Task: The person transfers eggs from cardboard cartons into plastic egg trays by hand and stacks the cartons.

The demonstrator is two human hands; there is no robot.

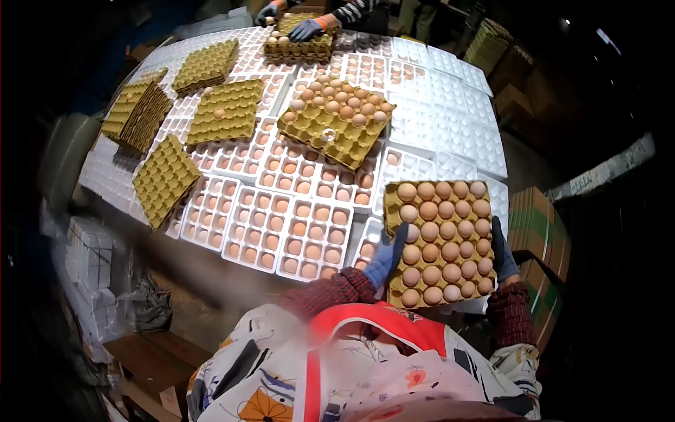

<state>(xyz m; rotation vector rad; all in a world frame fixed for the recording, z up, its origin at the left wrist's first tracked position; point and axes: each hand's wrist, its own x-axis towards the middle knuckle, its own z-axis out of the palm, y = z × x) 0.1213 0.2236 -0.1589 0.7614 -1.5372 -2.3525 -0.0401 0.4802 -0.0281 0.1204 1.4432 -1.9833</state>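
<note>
Both my gloved hands grip a yellowish egg tray [396, 281] full of brown eggs, in front of me at the right. On its left edge is my left hand [388, 254], with the fingers partly hidden by the tray. My right hand [503, 250] holds the opposite edge. White compartment trays lie beneath and beside it; those to the left [280, 238] hold eggs. Farther up, another yellowish tray [344, 149] has eggs in its far part, empty cups nearer me and what looks like a broken egg [328, 135].
Across the table a co-worker's gloved hands [306, 29] are at stacked egg trays [299, 50]. Empty yellowish trays [165, 176] and a tray stack [137, 112] stand at the left. Empty white trays [450, 105] cover the right. Flattened cartons [538, 239] are beside my right arm.
</note>
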